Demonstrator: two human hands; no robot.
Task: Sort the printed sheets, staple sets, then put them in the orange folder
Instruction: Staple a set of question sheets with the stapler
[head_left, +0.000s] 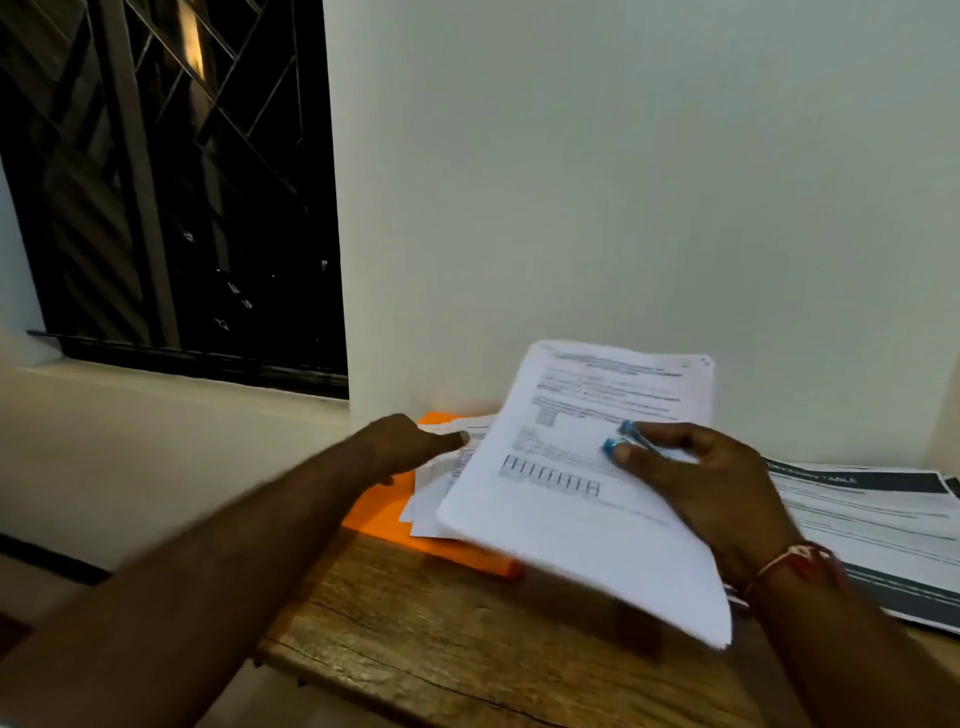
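My right hand (696, 483) holds a thick set of printed sheets (587, 493) raised above the table, thumb on top, and also grips a small blue stapler (631, 441) against the paper. The orange folder (384, 512) lies flat on the wooden table (415, 634) by the wall. More printed sheets (441, 483) lie on the folder, partly hidden under the raised set. My left hand (410, 444) reaches to those sheets, its fingertips touching their top left part.
Larger printed pages with dark bands (878, 525) lie on the table at the right, behind my right wrist. A pale wall stands directly behind the table. A dark barred window (171, 197) and its sill are at the left. The table's left edge drops off near the folder.
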